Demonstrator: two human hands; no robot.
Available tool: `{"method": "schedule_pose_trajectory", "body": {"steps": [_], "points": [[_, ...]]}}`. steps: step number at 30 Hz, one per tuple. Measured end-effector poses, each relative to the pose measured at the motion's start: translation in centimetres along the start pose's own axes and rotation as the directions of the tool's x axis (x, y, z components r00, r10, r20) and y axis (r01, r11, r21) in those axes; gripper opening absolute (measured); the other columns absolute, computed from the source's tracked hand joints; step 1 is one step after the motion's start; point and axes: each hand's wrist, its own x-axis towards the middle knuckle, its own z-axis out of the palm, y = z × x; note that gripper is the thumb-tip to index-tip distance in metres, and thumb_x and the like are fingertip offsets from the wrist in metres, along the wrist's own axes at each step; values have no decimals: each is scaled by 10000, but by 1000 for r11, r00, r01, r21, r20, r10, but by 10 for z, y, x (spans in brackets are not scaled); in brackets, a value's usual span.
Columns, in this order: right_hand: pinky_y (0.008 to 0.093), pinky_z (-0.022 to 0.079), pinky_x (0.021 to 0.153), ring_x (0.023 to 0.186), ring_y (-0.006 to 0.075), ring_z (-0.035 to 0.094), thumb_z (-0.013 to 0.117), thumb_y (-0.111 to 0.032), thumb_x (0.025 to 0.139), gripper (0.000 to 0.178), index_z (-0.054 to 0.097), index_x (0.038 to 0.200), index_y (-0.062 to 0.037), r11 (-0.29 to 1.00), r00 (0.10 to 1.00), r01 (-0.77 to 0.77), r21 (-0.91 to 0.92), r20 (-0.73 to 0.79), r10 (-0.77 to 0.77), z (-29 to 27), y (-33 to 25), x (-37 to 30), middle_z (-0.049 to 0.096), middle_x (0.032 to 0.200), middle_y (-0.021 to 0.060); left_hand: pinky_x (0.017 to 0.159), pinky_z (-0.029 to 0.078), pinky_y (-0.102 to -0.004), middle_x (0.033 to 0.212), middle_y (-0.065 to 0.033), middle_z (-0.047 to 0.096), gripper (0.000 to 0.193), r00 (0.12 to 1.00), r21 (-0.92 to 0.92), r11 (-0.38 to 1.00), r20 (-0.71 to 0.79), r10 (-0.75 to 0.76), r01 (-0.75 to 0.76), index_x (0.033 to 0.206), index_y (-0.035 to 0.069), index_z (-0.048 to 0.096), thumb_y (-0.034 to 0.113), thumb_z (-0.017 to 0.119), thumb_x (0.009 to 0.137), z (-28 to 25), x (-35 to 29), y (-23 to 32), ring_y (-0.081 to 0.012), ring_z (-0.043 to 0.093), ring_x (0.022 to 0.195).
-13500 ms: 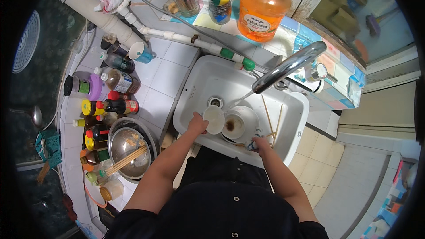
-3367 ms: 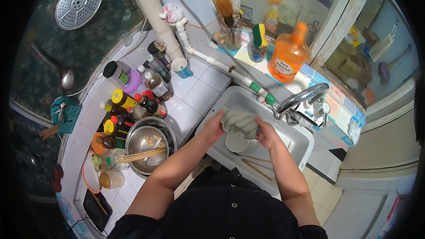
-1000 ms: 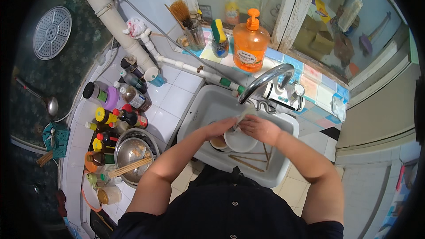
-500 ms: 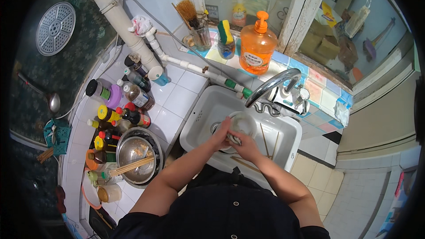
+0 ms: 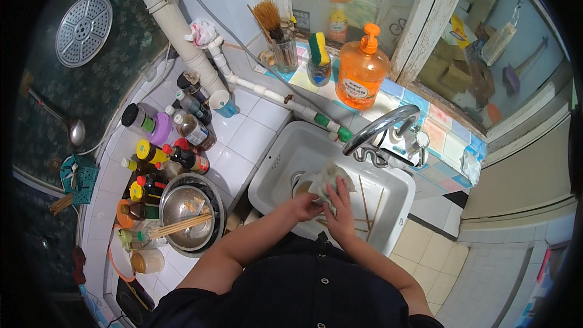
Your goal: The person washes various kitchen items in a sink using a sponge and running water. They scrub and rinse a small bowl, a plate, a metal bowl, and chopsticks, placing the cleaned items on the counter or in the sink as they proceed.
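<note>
Over the white sink [image 5: 276,146], my left hand [image 5: 308,208] is closed at the near edge of a pale bowl [image 5: 303,187], which is mostly hidden by the cloth and my fingers. My right hand [image 5: 340,206] presses a crumpled greyish-white cloth [image 5: 333,177] against the bowl, fingers closed round the cloth. Several loose chopsticks [image 5: 365,197] lie in the basin to the right of my hands. The chrome faucet [image 5: 382,124] arches over the far side of the sink, with no water visible from it.
An orange soap pump bottle [image 5: 361,73], a sponge [image 5: 318,48] in a glass and a brush [image 5: 267,19] in a glass line the tiled ledge. Left, metal bowls [image 5: 185,231] with chopsticks across them stand beside several sauce bottles [image 5: 194,130]. A paper cup [image 5: 223,104] stands behind.
My right hand has risen and turned, bringing the cloth up over the bowl, whose round mouth showed before. My left hand has moved slightly toward me. The view has shifted a little.
</note>
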Motion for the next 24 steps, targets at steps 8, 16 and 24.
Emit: {"method": "schedule_pose_trajectory", "body": {"steps": [8, 16, 24], "points": [[352, 359, 926, 1076, 219, 486, 431, -254, 912, 341, 491, 1179, -51, 389, 795, -522, 759, 268, 544, -1, 42, 58, 529, 1157, 86, 668, 553, -254, 1236, -159, 438, 413, 960, 172, 973, 206, -190, 156, 1304, 21, 274, 138, 340, 913, -10, -18, 15, -301, 508, 1098], [383, 365, 948, 1108, 244, 458, 344, -294, 921, 375, 447, 1202, -68, -283, 683, -480, 830, 556, 473, 57, 68, 48, 503, 1194, 75, 582, 495, -295, 969, -122, 601, 399, 949, 566, 765, 122, 290, -307, 1132, -14, 488, 279, 496, 862, -2, -24, 41, -228, 609, 810], [431, 453, 876, 1029, 273, 511, 463, -162, 879, 321, 418, 1167, -26, -423, 419, -445, 789, 601, 680, 99, 76, 43, 531, 1075, 123, 499, 495, -358, 880, -222, 588, 356, 419, 900, 125, 69, 906, -418, 1077, -47, 446, 228, 483, 854, -46, 0, 92, -277, 626, 695]]}}
